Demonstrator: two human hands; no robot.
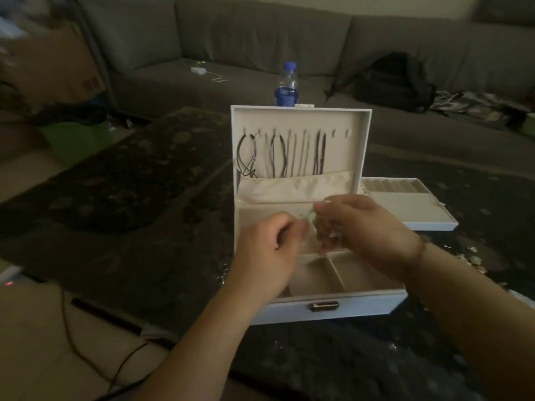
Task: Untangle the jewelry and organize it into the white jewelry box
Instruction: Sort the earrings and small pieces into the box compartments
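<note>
Left hand (269, 241) and right hand (367, 227) curled, fingertips together.

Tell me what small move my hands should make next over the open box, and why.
Probably ease the hands apart gently: the left hand and right hand both pinch a small pale piece of jewelry above the white jewelry box, apparently still tangled, though blur hides detail.

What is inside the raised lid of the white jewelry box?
Dark and pale necklaces hang from hooks inside the lid. Their lower ends go into a cream fabric pocket, so the pendants are hidden. Two hooks on the right hold nothing.
</note>
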